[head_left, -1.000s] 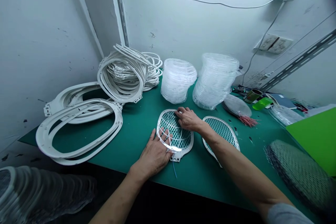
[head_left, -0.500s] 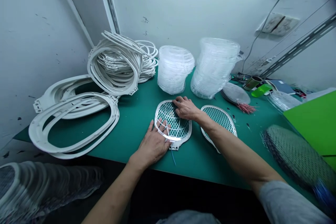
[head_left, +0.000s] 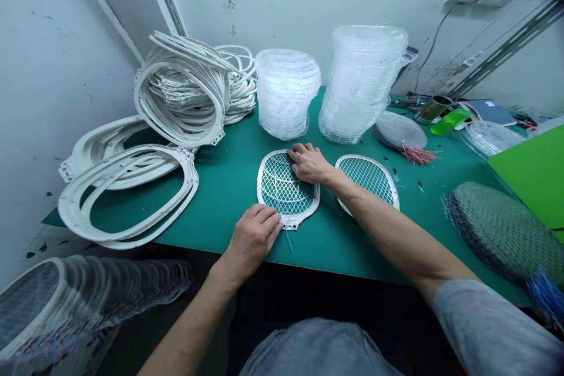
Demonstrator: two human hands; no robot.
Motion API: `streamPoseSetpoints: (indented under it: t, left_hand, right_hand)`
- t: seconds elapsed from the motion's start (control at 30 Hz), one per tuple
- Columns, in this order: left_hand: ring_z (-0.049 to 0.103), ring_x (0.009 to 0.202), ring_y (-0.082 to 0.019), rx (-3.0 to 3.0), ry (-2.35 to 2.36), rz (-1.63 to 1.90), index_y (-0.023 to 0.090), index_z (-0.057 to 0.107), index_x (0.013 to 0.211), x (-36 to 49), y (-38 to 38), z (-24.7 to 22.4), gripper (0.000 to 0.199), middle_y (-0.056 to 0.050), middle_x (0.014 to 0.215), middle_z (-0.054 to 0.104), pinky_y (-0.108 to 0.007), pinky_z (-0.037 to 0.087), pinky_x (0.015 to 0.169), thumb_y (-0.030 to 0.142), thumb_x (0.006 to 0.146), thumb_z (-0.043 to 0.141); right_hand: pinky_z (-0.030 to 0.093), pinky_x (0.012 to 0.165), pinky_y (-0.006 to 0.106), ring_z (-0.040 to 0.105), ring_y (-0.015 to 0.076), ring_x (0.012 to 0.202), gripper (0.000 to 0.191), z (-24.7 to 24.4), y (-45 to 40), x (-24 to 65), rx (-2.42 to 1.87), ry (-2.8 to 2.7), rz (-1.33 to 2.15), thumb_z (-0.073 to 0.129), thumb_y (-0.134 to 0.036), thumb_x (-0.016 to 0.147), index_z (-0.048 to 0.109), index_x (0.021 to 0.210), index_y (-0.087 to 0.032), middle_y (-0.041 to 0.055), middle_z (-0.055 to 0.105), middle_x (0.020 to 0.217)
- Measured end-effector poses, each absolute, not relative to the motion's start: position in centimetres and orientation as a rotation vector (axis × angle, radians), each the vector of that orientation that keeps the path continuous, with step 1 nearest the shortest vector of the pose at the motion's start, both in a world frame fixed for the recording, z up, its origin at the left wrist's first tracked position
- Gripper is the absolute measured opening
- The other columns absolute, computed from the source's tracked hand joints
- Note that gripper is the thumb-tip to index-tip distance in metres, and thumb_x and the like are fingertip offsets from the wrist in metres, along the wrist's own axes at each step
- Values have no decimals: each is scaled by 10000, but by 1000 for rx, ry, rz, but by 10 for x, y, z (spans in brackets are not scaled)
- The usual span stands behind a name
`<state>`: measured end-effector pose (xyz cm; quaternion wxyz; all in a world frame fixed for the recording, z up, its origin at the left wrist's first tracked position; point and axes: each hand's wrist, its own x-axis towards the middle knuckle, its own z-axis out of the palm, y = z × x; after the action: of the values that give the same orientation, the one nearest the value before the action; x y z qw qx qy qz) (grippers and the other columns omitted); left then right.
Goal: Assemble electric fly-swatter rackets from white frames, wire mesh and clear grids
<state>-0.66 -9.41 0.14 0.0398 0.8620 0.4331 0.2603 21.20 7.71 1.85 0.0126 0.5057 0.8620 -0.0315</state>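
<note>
A white-framed swatter head [head_left: 286, 202] with metal mesh lies flat on the green table, its holed tab and a thin blue wire towards me. Thin pale ribs cross the mesh. My left hand [head_left: 255, 235] has its fingers pressed together on the lower left rim, beside the tab. At the upper right, the curled fingers of my right hand [head_left: 312, 163] grip the far rim; the fingertips are partly hidden. A second mesh panel [head_left: 365, 179] lies just to the right, partly under my right forearm.
White frames [head_left: 180, 94] are heaped at left. Two stacks of clear plastic rings [head_left: 286, 94] stand at the back. Round mesh discs with red wires [head_left: 416, 154] and a mesh pile [head_left: 497, 229] lie right. Finished-looking framed meshes [head_left: 110, 288] stand in a row below left.
My left hand has slid off the mesh to the lower rim, its spread fingers drawing together. The ribbed piece, tilted before, now lies flatter in the frame. My right hand stays at the far rim.
</note>
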Motion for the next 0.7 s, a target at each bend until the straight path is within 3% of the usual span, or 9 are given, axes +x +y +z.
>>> streamPoseSetpoints:
  t: [0.13,0.23,0.3,0.4,0.57,0.7]
  left_hand:
    - [631,1021,-235,2660,1291,688,179,735,1056,-5,-81,7,207,-75,1083,747,-409,562,889,231,1037,535]
    - [641,1006,-259,2704,1254,616,183,735,1030,-8,-75,12,171,-66,1063,760,-475,540,906,235,1019,573]
    - [635,1117,-282,2672,1203,611,190,717,1131,-13,-70,14,177,-72,1155,755,-511,513,988,248,1004,609]
    - [582,1278,-259,2554,1062,601,194,669,1251,-23,-62,14,255,-75,1273,718,-456,498,1072,220,1006,602]
    - [671,1046,-205,2535,988,508,177,703,1117,-23,-50,21,214,-72,1106,745,-438,510,1054,191,1047,502]
    - [668,1021,-202,2564,942,545,185,699,1133,-17,-47,28,217,-70,1088,739,-423,517,1027,204,1051,498]
  right_hand:
    - [410,964,539,424,390,1221,578,19,76,212,1575,2675,-78,409,-294,959,451,1526,-188,172,434,1516]
    - [424,942,539,439,388,1202,567,18,76,212,1589,2688,-48,407,-298,954,473,1506,-187,166,453,1502]
    - [428,931,539,445,388,1194,555,16,76,212,1596,2690,-41,407,-305,957,486,1493,-189,167,461,1493]
    - [426,929,537,440,387,1203,549,15,77,213,1590,2690,-53,413,-310,959,487,1491,-197,171,461,1493]
    - [430,927,550,444,390,1200,544,16,81,215,1586,2701,-99,417,-320,954,503,1480,-210,162,470,1487]
    - [439,920,553,447,390,1203,525,17,82,215,1590,2714,-121,389,-336,967,524,1459,-213,157,488,1467]
